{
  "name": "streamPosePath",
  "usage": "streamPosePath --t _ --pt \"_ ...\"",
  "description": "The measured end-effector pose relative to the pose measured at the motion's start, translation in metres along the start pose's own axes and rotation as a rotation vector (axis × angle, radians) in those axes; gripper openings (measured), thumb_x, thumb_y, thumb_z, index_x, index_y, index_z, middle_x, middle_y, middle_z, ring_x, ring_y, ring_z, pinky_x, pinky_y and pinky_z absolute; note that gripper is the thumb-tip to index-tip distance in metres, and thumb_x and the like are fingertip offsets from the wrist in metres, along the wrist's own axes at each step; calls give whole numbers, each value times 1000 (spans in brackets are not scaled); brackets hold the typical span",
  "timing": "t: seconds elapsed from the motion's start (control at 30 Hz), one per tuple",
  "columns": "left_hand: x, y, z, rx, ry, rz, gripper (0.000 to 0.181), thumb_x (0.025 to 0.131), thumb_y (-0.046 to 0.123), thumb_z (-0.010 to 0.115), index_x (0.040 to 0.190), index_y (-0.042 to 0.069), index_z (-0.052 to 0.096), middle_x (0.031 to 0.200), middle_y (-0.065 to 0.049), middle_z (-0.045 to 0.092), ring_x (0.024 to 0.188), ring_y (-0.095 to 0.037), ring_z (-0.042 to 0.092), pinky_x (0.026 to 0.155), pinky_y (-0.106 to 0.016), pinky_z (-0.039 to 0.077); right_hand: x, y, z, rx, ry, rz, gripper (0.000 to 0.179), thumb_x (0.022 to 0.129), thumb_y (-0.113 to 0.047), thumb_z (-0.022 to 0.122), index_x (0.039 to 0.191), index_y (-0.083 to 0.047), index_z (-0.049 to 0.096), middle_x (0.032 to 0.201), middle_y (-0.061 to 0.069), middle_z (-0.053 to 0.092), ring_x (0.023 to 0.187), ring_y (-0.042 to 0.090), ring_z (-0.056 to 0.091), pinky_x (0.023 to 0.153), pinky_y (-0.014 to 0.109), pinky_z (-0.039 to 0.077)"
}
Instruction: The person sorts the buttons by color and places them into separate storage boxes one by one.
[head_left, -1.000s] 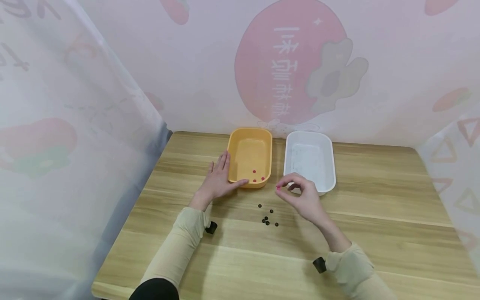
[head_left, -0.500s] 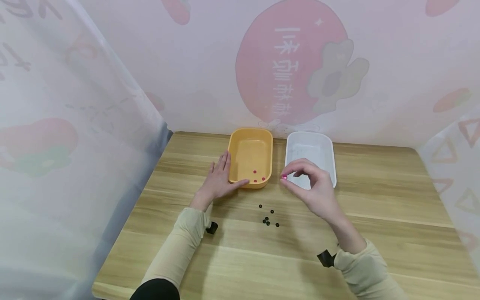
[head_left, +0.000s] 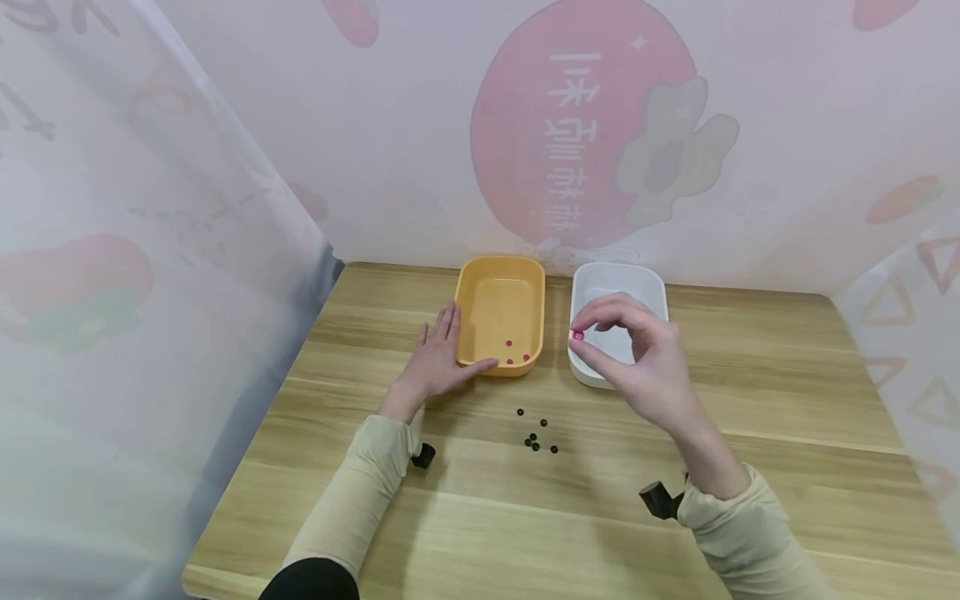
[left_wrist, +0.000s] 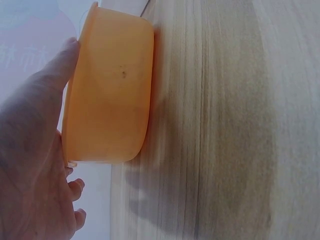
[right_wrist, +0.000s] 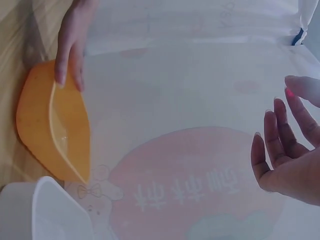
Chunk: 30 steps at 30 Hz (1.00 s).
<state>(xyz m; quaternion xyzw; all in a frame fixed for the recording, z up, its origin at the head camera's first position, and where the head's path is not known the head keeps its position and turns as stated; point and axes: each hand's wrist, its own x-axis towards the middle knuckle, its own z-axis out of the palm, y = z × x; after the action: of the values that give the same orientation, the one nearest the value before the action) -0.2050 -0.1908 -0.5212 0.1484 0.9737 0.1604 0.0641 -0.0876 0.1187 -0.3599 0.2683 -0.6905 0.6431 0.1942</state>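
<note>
My right hand (head_left: pixel 637 358) is raised in front of the white bin (head_left: pixel 581 371), overlapping it in the head view. Thumb and forefinger pinch a small round pink piece (head_left: pixel 577 335), like a button or bead; its pink edge (right_wrist: pixel 289 92) shows between the fingertips in the right wrist view. My left hand (head_left: pixel 435 362) rests on the near left rim of the orange bin (head_left: pixel 500 271), fingers along the side and thumb stretched across the front edge. Inside that bin lie 3 small pinkish-red pieces (head_left: pixel 509 343). Several small black round pieces (head_left: pixel 533 437) lie on the table before the bins.
Both bins stand side by side at the back of the wooden table (head_left: pixel 750 375), with a narrow gap between them. Behind hangs a pale printed cloth (head_left: pixel 390 167), and more cloth (head_left: pixel 187 333) closes off the left side. A dark camera mount sits at each wrist.
My right hand has risen and moved away and to the right, from beside the white bin's front to in front of it, still pinching the pink piece. The left hand has stayed put.
</note>
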Motion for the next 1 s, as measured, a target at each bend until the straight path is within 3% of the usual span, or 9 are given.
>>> streamPosePath --t 0.23,0.47,0.87,1.0 --pt "-1 2 0 -7 0 -5 131 95 89 51 175 -1 0 186 -21 0 174 -40 8 141 -64 7 4 -6 -3 17 3 -7 24 80 26 78 97 10 74 103 -9 76 104 11 68 92 22 52" --pt "-1 3 0 -4 -3 -4 131 95 89 51 175 0 -1 187 -20 -1 174 -39 8 141 -63 8 6 -6 -5 -22 16 5 30 80 24 79 98 0 79 100 -1 76 102 12 67 91 23 51" --pt "-3 3 0 1 -6 -7 131 95 87 54 175 0 -2 187 -20 0 175 -38 8 141 -64 8 20 18 -4 -80 10 54 27 84 18 81 100 -4 80 100 6 76 103 9 66 91 26 51" --pt "-4 3 0 -1 -2 -4 131 95 88 53 175 0 -2 186 -20 0 174 -39 8 141 -65 9 26 30 0 -118 -1 92 19 88 14 81 102 1 80 100 5 75 103 5 66 92 25 51"
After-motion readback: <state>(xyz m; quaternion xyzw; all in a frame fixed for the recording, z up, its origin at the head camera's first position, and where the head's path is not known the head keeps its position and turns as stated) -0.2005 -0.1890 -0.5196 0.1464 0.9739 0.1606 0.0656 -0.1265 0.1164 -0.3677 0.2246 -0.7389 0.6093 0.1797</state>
